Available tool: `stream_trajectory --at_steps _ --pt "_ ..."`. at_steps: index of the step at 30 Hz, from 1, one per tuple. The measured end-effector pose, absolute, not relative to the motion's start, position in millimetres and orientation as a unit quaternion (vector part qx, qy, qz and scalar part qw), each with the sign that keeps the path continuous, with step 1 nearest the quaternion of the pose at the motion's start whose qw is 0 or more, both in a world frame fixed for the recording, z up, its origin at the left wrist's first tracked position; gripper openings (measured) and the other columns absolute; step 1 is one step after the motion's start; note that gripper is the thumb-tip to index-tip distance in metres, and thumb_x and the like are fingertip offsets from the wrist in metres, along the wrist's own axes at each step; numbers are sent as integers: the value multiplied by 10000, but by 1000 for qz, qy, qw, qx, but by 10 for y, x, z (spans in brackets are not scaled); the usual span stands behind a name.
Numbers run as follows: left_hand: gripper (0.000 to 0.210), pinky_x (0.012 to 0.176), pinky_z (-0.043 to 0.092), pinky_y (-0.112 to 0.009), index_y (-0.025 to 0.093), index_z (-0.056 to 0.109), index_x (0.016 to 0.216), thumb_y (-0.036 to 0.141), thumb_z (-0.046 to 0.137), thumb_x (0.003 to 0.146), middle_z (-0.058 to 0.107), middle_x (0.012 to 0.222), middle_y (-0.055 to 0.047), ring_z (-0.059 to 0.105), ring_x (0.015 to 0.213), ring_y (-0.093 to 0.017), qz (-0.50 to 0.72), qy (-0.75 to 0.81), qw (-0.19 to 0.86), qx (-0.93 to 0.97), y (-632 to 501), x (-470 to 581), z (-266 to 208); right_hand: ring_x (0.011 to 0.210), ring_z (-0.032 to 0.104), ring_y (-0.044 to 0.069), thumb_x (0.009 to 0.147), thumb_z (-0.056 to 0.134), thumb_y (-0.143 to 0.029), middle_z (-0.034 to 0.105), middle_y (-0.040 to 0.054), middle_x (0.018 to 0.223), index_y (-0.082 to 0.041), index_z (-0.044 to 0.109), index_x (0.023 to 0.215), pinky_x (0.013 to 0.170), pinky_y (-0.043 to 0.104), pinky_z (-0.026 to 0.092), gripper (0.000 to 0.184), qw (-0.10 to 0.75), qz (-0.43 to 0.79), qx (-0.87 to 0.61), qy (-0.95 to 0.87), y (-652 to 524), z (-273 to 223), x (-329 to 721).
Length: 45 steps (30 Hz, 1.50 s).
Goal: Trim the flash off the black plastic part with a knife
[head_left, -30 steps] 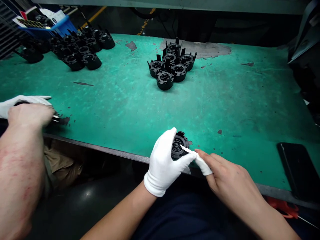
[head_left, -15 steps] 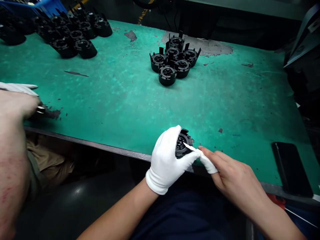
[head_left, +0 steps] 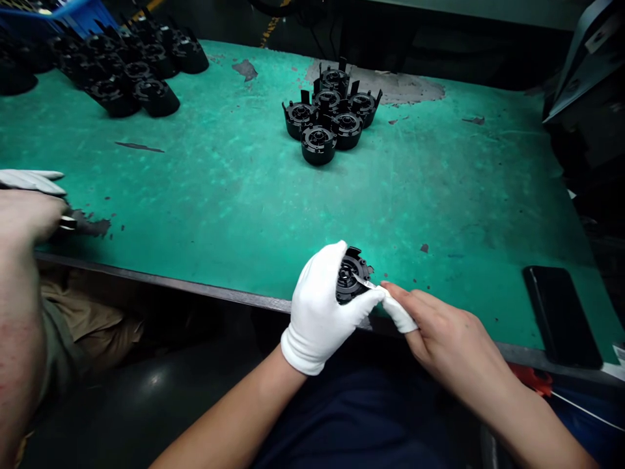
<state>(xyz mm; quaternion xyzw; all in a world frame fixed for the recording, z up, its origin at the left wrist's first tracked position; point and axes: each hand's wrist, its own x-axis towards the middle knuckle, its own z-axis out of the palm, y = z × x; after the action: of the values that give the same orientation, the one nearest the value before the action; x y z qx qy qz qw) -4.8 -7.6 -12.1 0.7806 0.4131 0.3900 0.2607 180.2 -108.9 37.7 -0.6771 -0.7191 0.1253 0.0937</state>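
My left hand, in a white glove, is wrapped round a round black plastic part at the table's front edge. Ring-shaped ribs and small tabs show on the part's upturned face. My right hand is bare except for a white cover on the thumb. It is closed on a small knife, whose slim pointed blade reaches over the part's face. The knife's handle is hidden in the fingers. My left thumb lies close to my right thumb.
Several similar black parts stand grouped on the green table. More black parts and a blue bin are at the far left. A co-worker's hand works at the left edge. A black phone lies at right.
The blade has turned slightly at the part's face and catches the light differently. Both hands keep their hold. The whole view has shifted a little.
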Motion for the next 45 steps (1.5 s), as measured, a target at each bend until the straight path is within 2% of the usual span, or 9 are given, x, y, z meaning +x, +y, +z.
stream_trajectory --at_steps 6,14,22,27,33,36,39,42,45 --pt "844 1175 489 -486 184 456 1484 543 821 813 609 1433 -157 575 1364 -311 394 411 259 780 -73 -42 -123 893 694 257 1077 331 -185 675 76 1111 -213 571 1446 749 364 570 441 85 158 -672 -718 -1068 378 1863" --pt "852 1177 487 -463 173 463 1479 547 825 805 619 1415 -157 581 1355 -302 397 408 261 779 -67 -50 -126 902 704 279 1053 333 -201 683 69 1112 -231 585 1411 652 375 561 439 61 127 -691 -709 -1073 420 1782" --pt "844 1191 471 -443 148 472 1475 532 825 811 613 1426 -159 574 1365 -293 402 410 257 777 -74 -51 -136 1055 686 322 993 359 -127 661 93 1253 -220 564 1419 718 400 583 482 56 107 -722 -682 -1159 379 1630" --pt "837 1186 473 -456 160 472 1480 541 815 819 609 1438 -158 572 1367 -299 407 409 246 779 -84 -47 -170 990 698 335 977 402 -66 666 126 1226 -164 535 1454 661 383 568 506 50 103 -744 -658 -1197 317 1445" --pt "811 1186 474 -456 162 484 1467 523 815 820 607 1438 -151 579 1359 -298 407 411 264 772 -60 -56 -161 1161 640 290 1139 367 -246 627 89 1333 -181 525 1468 897 371 557 370 187 158 -742 -625 -1295 318 1428" --pt "889 1194 469 -446 160 422 1514 509 824 801 581 1468 -154 575 1366 -290 360 366 324 795 34 -137 -89 1238 597 224 1169 415 -359 602 -2 1388 -274 546 1455 980 299 512 326 249 184 -720 -621 -1315 356 1645" --pt "1001 1221 439 -453 186 294 1586 465 832 789 482 1562 -161 502 1440 -292 292 296 390 822 150 -255 9 1213 611 202 1165 408 -362 617 -52 1364 -334 592 1411 930 290 519 308 219 207 -693 -655 -1232 353 1864" --pt "1145 1265 366 -505 212 208 1619 557 859 743 327 1658 -172 358 1535 -330 273 291 411 820 184 -327 62 1146 644 214 1139 389 -331 649 -51 1311 -313 635 1355 891 340 521 329 171 215 -662 -698 -1075 301 1979" --pt "1238 1252 376 -533 219 195 1624 648 871 679 342 1645 -183 372 1523 -359 272 334 413 802 112 -302 34 1073 670 226 1102 382 -305 675 -27 1257 -272 650 1333 835 365 521 355 144 202 -632 -735 -925 248 2018"
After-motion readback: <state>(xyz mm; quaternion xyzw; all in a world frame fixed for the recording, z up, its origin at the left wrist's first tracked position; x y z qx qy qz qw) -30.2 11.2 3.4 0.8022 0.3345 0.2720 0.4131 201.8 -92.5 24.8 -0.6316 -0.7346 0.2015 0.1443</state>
